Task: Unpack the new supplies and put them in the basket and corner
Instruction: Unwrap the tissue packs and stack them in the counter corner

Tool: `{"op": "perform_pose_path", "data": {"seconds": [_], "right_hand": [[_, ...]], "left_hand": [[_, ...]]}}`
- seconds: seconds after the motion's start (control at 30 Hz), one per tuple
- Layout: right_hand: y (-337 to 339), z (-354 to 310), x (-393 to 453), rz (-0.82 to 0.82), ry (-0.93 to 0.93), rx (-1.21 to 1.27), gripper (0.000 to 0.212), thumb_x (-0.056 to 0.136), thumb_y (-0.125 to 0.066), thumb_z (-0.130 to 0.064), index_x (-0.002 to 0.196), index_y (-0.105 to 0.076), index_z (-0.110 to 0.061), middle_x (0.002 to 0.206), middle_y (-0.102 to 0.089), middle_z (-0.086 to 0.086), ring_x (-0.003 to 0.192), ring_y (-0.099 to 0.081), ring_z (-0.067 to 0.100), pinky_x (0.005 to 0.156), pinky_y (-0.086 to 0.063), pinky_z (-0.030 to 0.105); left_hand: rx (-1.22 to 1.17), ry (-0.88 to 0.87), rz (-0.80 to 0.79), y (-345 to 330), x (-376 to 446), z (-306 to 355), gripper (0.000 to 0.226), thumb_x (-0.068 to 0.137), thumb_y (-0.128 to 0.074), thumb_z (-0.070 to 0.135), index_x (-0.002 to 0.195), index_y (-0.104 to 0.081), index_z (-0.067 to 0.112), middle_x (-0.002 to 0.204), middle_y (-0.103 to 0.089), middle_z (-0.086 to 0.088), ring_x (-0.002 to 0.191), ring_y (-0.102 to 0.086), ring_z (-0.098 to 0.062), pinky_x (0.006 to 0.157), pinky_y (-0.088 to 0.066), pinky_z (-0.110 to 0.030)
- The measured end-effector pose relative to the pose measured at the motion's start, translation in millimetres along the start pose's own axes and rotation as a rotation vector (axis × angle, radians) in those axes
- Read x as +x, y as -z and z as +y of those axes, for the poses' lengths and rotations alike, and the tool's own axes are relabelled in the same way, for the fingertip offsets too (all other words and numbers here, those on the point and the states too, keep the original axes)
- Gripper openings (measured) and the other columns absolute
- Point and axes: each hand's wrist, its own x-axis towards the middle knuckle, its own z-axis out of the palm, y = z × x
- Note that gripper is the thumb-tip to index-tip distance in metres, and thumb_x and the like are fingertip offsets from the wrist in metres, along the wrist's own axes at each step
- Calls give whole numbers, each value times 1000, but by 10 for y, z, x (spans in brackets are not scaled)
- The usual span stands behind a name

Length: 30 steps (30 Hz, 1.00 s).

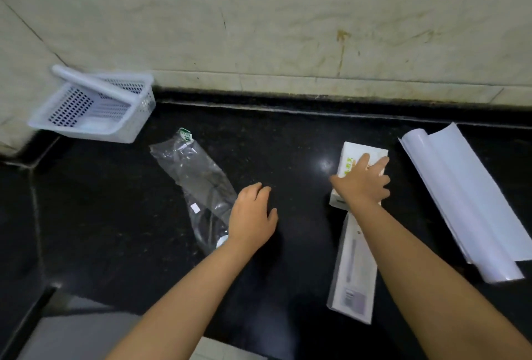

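On the black counter [288, 135] my right hand [364, 181] lies on a white box with green lettering [352, 155], fingers spread over its top and thumb at its left edge. Below it, a long flat white package [352, 279] runs toward me under my forearm. My left hand [253, 215] hovers over bare counter with relaxed fingers, holding nothing, just right of a crumpled clear plastic bag [195, 184] with a green label at its far end. A white perforated basket [92, 106] sits tilted in the far left corner.
A partly unrolled white sheet roll [460, 204] lies at the right. A stained pale wall [288, 28] backs the counter. The counter's front edge drops off at the lower left, near a grey surface [72, 331].
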Motion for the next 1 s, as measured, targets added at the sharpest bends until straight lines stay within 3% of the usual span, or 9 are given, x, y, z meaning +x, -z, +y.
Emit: {"op": "perform_pose_path", "data": {"seconds": [0.13,0.3,0.63,0.77,1.0], "right_hand": [[-33,-46,-32,66,-29,-1,83,68,-70,-38,134,-25,-17,150,-11,15,116,-38,46,95,-36,50],[61,-16,-143,75,92,-45,66,68,-71,-33,122,-39,-12,137,-28,15,109,-43,44,95,-35,48],[152,-712,-969,19,731,-186,65,70,-66,-38,128,-42,-23,140,-37,-2,105,-48,36,89,-40,39],[-35,-1174,-1560,-61,950,-163,63,71,-65,-38,128,-43,-24,142,-36,-4,108,-46,34,90,-38,38],[-657,-1962,-2743,-195,1256,-184,64,67,-67,-35,125,-44,-22,140,-38,-4,112,-46,33,95,-38,40]], "left_hand": [[126,-22,-16,224,152,-281,54,92,-47,30,140,-33,9,148,-32,-13,137,-27,-27,113,-25,-36],[220,22,-3,459,249,-422,52,91,-47,29,137,-34,9,147,-33,-15,137,-26,-30,112,-27,-41],[267,232,82,788,-370,-989,57,91,-41,48,136,-36,15,145,-34,-9,137,-26,-25,110,-28,-38],[260,381,80,1013,-787,-1472,55,95,-34,45,141,-30,16,152,-27,-10,142,-18,-26,114,-23,-41],[278,646,125,1514,-1749,-2662,53,92,-40,41,138,-34,14,147,-33,-11,138,-25,-28,110,-29,-44]]}}
